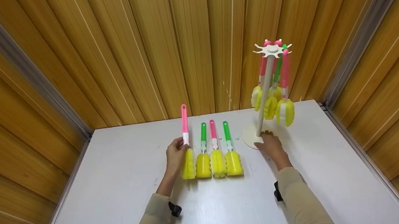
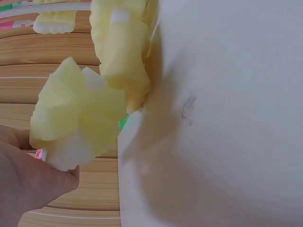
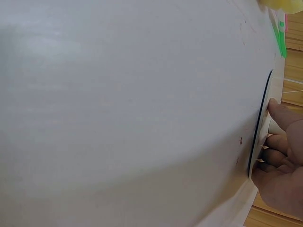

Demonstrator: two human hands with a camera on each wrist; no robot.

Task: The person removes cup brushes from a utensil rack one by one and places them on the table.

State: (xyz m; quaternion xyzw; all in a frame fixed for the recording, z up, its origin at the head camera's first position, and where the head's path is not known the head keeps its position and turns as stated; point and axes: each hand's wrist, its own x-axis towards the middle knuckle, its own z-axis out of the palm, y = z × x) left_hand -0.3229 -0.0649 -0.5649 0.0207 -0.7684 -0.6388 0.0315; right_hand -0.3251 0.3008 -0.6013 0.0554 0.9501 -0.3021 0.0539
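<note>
My left hand (image 1: 176, 155) pinches a sponge cup brush (image 1: 185, 121) with a pink handle, near where handle meets yellow-and-white sponge. In the left wrist view, the fluted end of this brush's sponge (image 2: 78, 116) faces the camera, off the table. To its right lie a green-handled brush (image 1: 203, 166), a pink-handled brush (image 1: 218, 164) and another green-handled brush (image 1: 233, 163). At the foot of a white stand (image 1: 266, 96), my right hand (image 1: 272, 147) holds the round base (image 3: 264, 113), thumb and curled fingers on either side of the pole. Its fingertips are partly hidden.
Several pink- and green-handled brushes (image 1: 285, 111) hang from the hooked top (image 1: 272, 50) of the stand, mostly on its right and back. The white table (image 1: 120, 187) meets wood-patterned panels (image 1: 195, 49) at the back, with more panels along both sides.
</note>
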